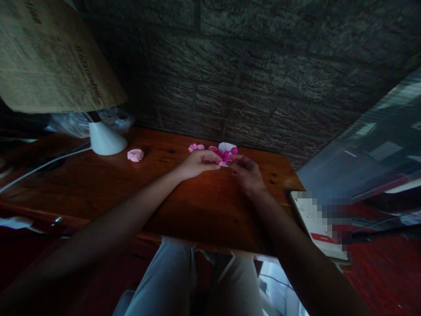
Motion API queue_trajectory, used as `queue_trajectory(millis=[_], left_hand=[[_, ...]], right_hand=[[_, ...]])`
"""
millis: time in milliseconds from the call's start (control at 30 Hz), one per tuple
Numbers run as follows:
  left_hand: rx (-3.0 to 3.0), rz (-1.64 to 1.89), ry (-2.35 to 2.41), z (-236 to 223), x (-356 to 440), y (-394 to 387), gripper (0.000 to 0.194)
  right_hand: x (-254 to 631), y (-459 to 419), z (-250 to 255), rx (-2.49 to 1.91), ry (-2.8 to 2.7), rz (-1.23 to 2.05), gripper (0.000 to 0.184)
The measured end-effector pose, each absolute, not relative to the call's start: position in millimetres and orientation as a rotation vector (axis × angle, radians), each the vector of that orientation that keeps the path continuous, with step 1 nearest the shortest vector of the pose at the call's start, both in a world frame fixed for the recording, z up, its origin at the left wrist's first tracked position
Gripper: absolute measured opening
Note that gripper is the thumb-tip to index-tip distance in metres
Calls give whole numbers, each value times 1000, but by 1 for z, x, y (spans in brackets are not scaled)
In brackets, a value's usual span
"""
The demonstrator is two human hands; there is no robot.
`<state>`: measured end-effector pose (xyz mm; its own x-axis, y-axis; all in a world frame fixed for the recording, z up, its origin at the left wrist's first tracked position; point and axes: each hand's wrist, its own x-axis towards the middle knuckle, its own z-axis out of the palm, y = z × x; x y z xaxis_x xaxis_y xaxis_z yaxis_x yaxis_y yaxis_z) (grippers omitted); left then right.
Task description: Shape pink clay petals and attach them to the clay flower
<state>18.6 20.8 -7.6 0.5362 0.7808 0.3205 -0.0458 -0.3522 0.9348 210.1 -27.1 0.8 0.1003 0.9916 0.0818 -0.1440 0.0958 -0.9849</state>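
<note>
"What's in the left hand (199,163)?"

"Its thumb and fingers are nearly closed, pinching the near edge of the magenta pieces (225,155). Those sit between the two hands, over the wooden table (204,210)."

"And the right hand (247,174)?"

"Fingers curled in at the other side of them, but blurred. I can't tell if it grips anything."

"What's around them?"

"Just beyond the fingertips, a white piece (226,147); just past the left hand, a light pink flower-like piece (195,147). Well off to the left lies a pink lump (135,155), near the lamp base (108,139)."

"Any writing?"

"The lampshade (55,61) has print; I make out something like 'H.Gravend', the rest is unclear. Right of the right hand, a white board (315,224) bears a red label (322,238), too small to read and partly pixelated."
</note>
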Motion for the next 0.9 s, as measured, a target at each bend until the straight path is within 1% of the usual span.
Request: queue_trajectory(millis=[200, 567, 767, 900], left_hand=[[1723, 988, 601, -10, 19, 22, 22], [1699, 984, 607, -9, 19, 21, 17], [1721, 976, 606, -9, 19, 22, 23], [1723, 985, 612, -7, 19, 21, 22]], right_hand=[[211, -28, 2, -1097, -1114, 1112, 30], [207, -29, 2, -1102, -1112, 1146, 28], [209, -29, 2, -1072, -1131, 1144, 26], [208, -29, 3, -1082, -1115, 1138, 28]])
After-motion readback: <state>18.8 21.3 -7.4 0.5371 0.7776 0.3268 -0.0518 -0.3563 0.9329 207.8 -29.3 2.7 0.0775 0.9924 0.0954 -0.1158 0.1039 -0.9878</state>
